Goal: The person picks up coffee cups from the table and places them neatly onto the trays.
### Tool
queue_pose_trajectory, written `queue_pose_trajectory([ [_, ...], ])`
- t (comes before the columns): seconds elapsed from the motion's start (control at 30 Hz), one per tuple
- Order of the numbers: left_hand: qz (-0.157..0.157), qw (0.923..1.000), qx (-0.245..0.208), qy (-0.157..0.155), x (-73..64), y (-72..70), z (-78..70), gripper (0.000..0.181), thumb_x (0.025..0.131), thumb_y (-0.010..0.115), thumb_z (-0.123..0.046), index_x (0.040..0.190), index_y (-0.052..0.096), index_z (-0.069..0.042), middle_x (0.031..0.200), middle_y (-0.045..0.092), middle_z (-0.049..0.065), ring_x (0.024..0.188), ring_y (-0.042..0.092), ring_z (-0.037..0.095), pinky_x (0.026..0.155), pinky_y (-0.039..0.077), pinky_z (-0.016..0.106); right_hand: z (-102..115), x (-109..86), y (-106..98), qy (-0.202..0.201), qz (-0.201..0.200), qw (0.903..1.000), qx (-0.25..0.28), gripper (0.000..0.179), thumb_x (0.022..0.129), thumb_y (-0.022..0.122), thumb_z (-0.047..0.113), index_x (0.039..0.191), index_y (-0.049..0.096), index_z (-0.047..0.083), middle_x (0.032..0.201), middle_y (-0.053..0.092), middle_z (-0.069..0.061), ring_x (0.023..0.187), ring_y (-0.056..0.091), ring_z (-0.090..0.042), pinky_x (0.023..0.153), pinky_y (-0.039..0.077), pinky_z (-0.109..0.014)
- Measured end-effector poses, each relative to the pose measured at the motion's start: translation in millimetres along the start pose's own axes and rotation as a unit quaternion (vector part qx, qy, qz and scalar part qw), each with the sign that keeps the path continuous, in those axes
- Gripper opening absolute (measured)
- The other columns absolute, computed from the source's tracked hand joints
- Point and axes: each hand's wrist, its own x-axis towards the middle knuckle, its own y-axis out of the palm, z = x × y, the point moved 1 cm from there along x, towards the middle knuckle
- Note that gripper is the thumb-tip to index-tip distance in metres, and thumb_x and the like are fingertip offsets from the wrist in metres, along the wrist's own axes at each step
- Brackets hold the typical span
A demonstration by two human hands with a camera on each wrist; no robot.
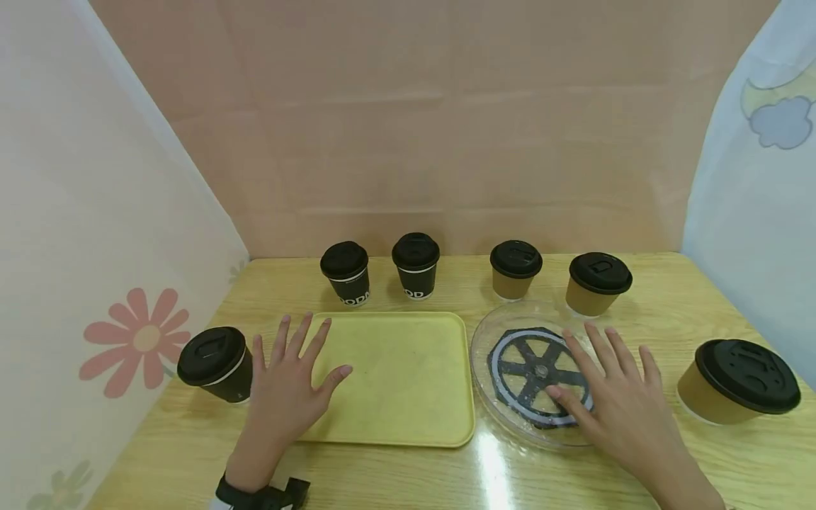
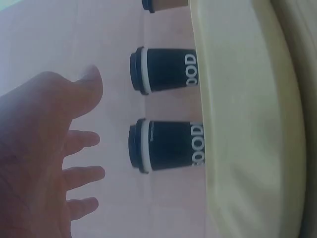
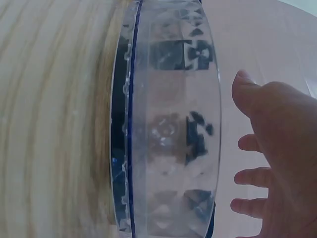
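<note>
My left hand (image 1: 288,391) is spread with straight fingers over the left edge of a yellow tray (image 1: 401,382), holding nothing. Close to its left side stands a black paper cup (image 1: 232,375) with a black lid. My right hand (image 1: 627,404), fingers also spread, hovers over the right rim of a round clear plastic dish (image 1: 487,333) with a dark wheel-like pattern (image 1: 540,370) inside. In the right wrist view, the clear wall of the dish (image 3: 168,99) is beside the right fingers. The left wrist view has the left hand (image 2: 39,139) above the tray's edge.
Two black lidded cups (image 1: 349,283) (image 2: 171,145) stand behind the tray. Behind the dish are two brown cups with black lids, one nearer the middle (image 1: 512,283) and one further right (image 1: 588,299). Another brown cup (image 1: 710,397) stands at the far right. Cloth hangs around the wooden table (image 1: 440,478).
</note>
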Motion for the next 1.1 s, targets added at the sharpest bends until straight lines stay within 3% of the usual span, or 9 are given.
queue_pose_trajectory([
  [0.47, -0.047, 0.9974, 0.017, -0.052, -4.5, -27.8, 51.9, 0.071, 0.092, 0.054, -0.059, 0.148, 0.041, -0.017, 0.153, 0.037, 0.021, 0.144, 0.020, 0.048, 0.103, -0.001, 0.083, 13, -0.7, 3, -0.033, -0.009, 0.9994, 0.010, 0.076, 0.087, 0.060, 0.059, 0.149, 0.039, 0.019, 0.158, 0.031, -0.015, 0.141, 0.031, -0.041, 0.115, 0.016, -0.067],
  [0.7, -0.059, 0.9946, 0.020, -0.083, -6.2, -35.8, 72.2, 0.071, 0.092, 0.055, -0.058, 0.147, 0.039, -0.016, 0.153, 0.034, 0.022, 0.143, 0.018, 0.052, 0.095, 0.003, 0.089, 20, -0.3, 4, -0.052, -0.013, 0.9985, 0.007, 0.072, 0.090, 0.055, 0.061, 0.147, 0.042, 0.019, 0.157, 0.034, -0.014, 0.138, 0.037, -0.040, 0.109, 0.024, -0.067],
  [0.9, -0.028, 0.9899, 0.007, -0.139, -8.6, -38.3, 90.9, 0.076, 0.093, 0.049, -0.062, 0.151, 0.033, -0.016, 0.155, 0.026, 0.026, 0.144, 0.011, 0.053, 0.093, 0.002, 0.090, 29, 0.8, 5, -0.069, 0.003, 0.9975, 0.016, 0.076, 0.087, 0.058, 0.062, 0.149, 0.040, 0.022, 0.151, 0.041, -0.017, 0.138, 0.037, -0.039, 0.110, 0.027, -0.065],
  [1.1, -0.019, 0.9883, -0.006, -0.152, -10.8, -34.8, 97.3, 0.075, 0.094, 0.047, -0.061, 0.152, 0.033, -0.014, 0.154, 0.026, 0.029, 0.142, 0.012, 0.055, 0.092, 0.006, 0.090, 47, -2.8, 9, -0.113, -0.003, 0.9931, 0.033, 0.075, 0.088, 0.056, 0.063, 0.148, 0.042, 0.021, 0.153, 0.041, -0.014, 0.136, 0.042, -0.037, 0.118, 0.021, -0.058],
])
